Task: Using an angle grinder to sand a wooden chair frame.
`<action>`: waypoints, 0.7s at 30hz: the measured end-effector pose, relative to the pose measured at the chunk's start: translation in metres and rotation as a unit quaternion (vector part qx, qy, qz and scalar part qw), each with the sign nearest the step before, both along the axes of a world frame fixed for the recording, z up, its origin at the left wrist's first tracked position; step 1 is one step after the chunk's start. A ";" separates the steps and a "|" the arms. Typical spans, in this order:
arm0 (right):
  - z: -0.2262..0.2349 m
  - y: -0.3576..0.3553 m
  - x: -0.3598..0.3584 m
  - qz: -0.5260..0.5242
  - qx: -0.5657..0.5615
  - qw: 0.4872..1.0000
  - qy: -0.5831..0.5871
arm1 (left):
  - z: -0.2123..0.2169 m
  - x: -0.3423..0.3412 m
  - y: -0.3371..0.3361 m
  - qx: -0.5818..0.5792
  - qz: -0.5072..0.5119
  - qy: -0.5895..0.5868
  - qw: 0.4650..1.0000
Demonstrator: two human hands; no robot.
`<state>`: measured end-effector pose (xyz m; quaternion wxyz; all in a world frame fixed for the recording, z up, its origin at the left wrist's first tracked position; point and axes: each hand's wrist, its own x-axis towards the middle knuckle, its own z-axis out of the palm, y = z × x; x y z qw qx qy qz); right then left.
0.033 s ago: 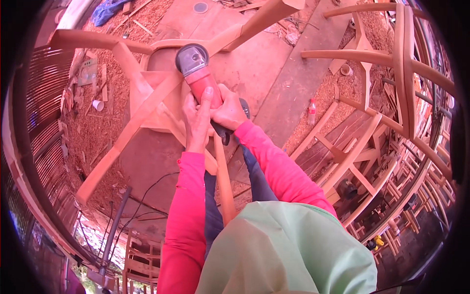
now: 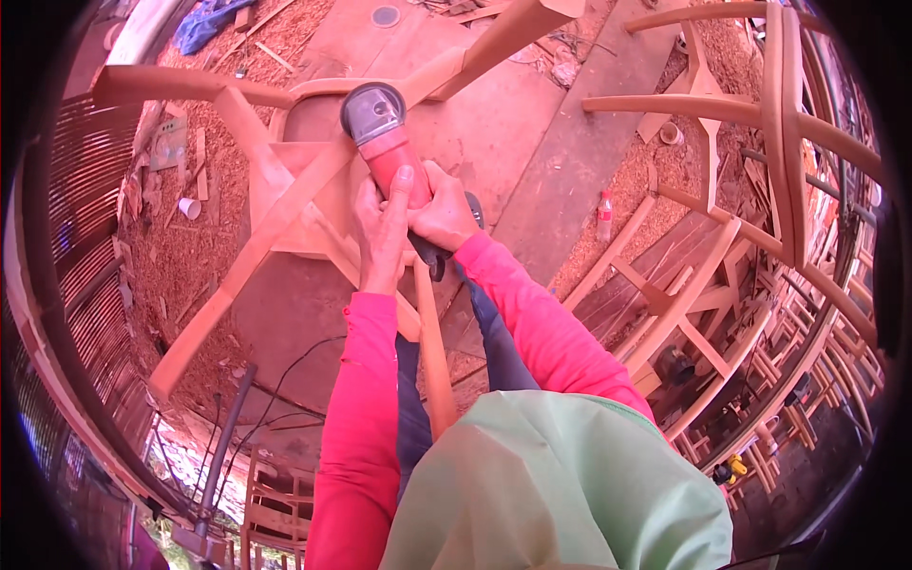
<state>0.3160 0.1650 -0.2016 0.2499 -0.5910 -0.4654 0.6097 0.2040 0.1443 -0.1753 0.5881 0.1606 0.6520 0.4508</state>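
Both my hands are wrapped round the red body of an angle grinder (image 2: 389, 152), whose round, dark-rimmed head points away from me. My left hand (image 2: 382, 228) grips its left side, thumb laid along the top. On the other side, my right hand (image 2: 441, 211) closes round the body near its black rear end. Beneath the tool lies a wooden chair frame (image 2: 249, 256), tilted over, with curved legs and rails spreading outward. The grinder's head is over a joint of this frame; whether its disc touches the wood is hidden.
More wooden chair frames (image 2: 785, 142) stand and lean on the right, with several stacked beyond. Wood shavings (image 2: 176, 256) and offcuts cover the floor's left side, where a white cup (image 2: 189, 208) lies. A red-labelled bottle (image 2: 605, 217) is right of my hands. A black cable (image 2: 266, 404) trails at lower left.
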 end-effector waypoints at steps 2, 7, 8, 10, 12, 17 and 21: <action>-0.008 0.009 0.004 -0.033 0.003 0.999 0.006 | -0.008 0.006 0.016 0.004 -0.019 0.012 1.000; -0.016 0.032 0.016 -0.062 -0.003 0.998 -0.027 | -0.025 0.015 0.045 0.008 -0.056 0.037 0.998; -0.022 0.035 0.017 -0.071 -0.005 0.997 -0.016 | -0.027 0.015 0.050 0.009 -0.068 0.046 0.997; -0.029 0.040 0.020 -0.084 -0.005 0.996 -0.006 | -0.030 0.021 0.058 0.017 -0.065 0.033 0.997; -0.036 0.042 0.025 -0.094 -0.001 0.996 -0.007 | -0.031 0.025 0.065 0.020 -0.073 0.026 0.997; -0.053 0.046 0.030 -0.119 -0.006 0.992 0.033 | -0.035 0.028 0.075 0.012 -0.104 0.027 0.994; -0.057 0.048 0.027 -0.127 -0.012 0.990 0.060 | -0.049 0.028 0.076 0.025 -0.090 0.038 0.995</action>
